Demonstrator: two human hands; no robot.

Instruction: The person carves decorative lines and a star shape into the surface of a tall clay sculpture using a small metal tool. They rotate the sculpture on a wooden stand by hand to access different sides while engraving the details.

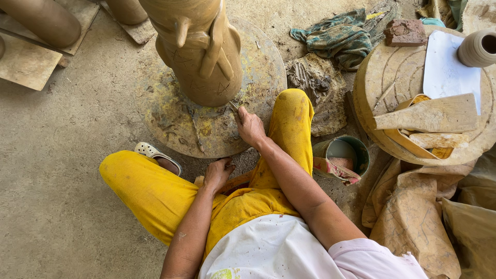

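Note:
A tall tan clay figure (199,51) stands on a round, clay-smeared turntable (258,77) on the floor. My right hand (250,126) grips a thin metal tool (234,107) whose tip touches the base of the figure. My left hand (218,173) rests low between my yellow-trousered knees, fingers curled at the near rim of the turntable; whether it holds anything is hidden. My left foot in a white clog (155,154) sits beside the turntable.
A small bucket (343,155) with a rag stands right of my knee. A second round wheel (392,77) at the right carries flat clay slabs, a white sheet and a small pot (478,47). Crumpled cloth (341,36), clay-stained sheeting (413,212), boards and pots lie around.

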